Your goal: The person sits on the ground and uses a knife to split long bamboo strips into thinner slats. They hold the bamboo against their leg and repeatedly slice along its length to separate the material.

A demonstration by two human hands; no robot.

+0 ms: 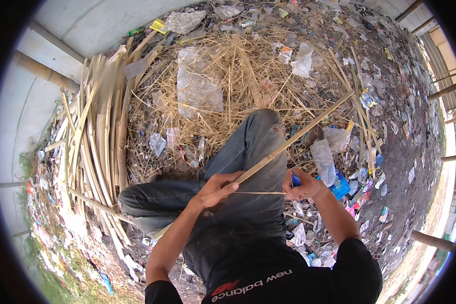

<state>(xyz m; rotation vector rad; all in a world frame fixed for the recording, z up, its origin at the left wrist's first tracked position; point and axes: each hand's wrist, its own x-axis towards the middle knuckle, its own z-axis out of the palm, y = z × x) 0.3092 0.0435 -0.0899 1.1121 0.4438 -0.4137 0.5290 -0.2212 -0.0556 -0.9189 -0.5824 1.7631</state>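
My left hand (219, 189) is closed round the lower end of a split bamboo strip (273, 153), which slants up to the right across my raised knee. A thin pale sliver (258, 193) stretches level from the left hand to the right. My right hand (303, 185) is closed at the sliver's other end. Against its fingers shows a small blue object (295, 179), whose kind I cannot make out. Both hands are over my lap, where dark jeans (261, 137) cover my bent legs.
A pile of long bamboo strips (104, 131) lies to the left by a pale wall (35, 101). Ahead, shavings (238, 71) are heaped round a clear plastic sheet (200, 83). More strips (361, 106) lie at the right. Plastic litter (342, 185) covers the ground.
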